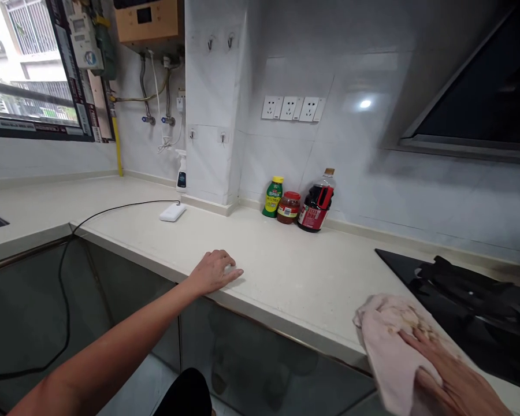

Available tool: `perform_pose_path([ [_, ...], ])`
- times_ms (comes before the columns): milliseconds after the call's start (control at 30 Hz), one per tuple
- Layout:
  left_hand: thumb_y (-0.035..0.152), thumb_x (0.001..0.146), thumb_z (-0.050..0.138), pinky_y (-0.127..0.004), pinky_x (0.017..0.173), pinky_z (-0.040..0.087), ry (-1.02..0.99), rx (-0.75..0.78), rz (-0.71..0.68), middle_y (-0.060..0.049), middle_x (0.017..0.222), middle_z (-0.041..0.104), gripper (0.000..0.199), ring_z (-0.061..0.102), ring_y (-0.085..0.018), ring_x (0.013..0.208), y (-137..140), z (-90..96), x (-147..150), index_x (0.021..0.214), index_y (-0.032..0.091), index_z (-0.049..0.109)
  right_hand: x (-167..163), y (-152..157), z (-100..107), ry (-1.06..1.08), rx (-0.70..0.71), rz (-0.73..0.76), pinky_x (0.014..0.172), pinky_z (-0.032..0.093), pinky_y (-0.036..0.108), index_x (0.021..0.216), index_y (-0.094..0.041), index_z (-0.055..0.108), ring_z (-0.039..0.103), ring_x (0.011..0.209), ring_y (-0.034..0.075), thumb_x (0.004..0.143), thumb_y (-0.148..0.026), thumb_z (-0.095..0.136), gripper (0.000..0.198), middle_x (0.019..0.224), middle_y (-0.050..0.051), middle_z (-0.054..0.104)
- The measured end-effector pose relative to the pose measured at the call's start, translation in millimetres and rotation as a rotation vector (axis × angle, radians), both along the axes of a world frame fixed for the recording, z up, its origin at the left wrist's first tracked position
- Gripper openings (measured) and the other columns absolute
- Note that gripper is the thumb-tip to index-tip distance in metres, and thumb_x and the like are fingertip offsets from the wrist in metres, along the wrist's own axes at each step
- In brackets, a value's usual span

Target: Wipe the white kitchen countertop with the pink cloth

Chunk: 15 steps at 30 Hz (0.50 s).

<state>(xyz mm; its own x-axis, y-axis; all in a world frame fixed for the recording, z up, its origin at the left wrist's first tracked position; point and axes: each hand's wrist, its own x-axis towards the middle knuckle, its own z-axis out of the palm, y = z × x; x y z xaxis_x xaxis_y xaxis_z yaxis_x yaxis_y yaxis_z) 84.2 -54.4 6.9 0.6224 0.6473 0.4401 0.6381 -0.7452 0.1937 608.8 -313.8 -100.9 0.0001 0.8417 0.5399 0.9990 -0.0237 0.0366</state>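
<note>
Item: pink cloth, lying at the worktop near-right edge beside the black hob. Soft, light, limp, probably bunching when pushed. Right hand is pressing it flat, grip spread. Left hand is resting, loosely open, on the worktop edge.

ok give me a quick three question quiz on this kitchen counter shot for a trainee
1. True or false: the right hand lies flat on a pink cloth.
2. What does the left hand rest on? A) hob B) countertop C) white box
3. How many containers stand against the wall beside the dark bottle?

Key: 1 true; 2 B; 3 two, a green bottle and a red-lidded jar.
</note>
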Motion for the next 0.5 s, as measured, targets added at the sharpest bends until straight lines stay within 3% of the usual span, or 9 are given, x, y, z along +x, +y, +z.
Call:
perform_pose_path([
  [200, 0.059, 0.099, 0.047, -0.042, 0.095, 0.043, -0.020, -0.026, -0.002, -0.010, 0.118, 0.066, 0.045, 0.058, -0.029, 0.114, -2.7, 1.5, -0.4, 0.107, 0.021, 0.071, -47.3, 45.9, 15.5, 0.094, -0.150, -0.154, 0.116, 0.035, 0.060, 0.136, -0.016, 0.057, 0.042, 0.141, 0.038, 0.092, -0.059, 0.021, 0.071, 0.148, 0.013, 0.053],
  [333, 0.056, 0.099, 0.050, -0.043, 0.097, 0.042, -0.007, -0.051, -0.019, -0.009, 0.121, 0.065, 0.042, 0.057, -0.030, 0.117, -3.8, 1.0, -2.5, 0.111, 0.021, 0.070, -55.4, 82.7, 28.9, 0.226, -0.192, -0.352, 0.114, 0.037, 0.061, 0.145, -0.014, 0.046, 0.046, 0.137, 0.039, 0.088, -0.069, 0.019, 0.083, 0.149, 0.017, 0.050],
  [500, 0.054, 0.097, 0.056, -0.043, 0.098, 0.043, 0.000, 0.002, -0.025, -0.010, 0.121, 0.065, 0.038, 0.057, -0.029, 0.117, -6.0, -0.5, -2.6, 0.112, 0.021, 0.069, -40.9, 109.8, 27.9, 0.199, -0.184, -0.253, 0.118, 0.034, 0.055, 0.148, -0.015, 0.040, 0.038, 0.144, 0.035, 0.086, -0.064, 0.023, 0.081, 0.153, 0.017, 0.045],
])
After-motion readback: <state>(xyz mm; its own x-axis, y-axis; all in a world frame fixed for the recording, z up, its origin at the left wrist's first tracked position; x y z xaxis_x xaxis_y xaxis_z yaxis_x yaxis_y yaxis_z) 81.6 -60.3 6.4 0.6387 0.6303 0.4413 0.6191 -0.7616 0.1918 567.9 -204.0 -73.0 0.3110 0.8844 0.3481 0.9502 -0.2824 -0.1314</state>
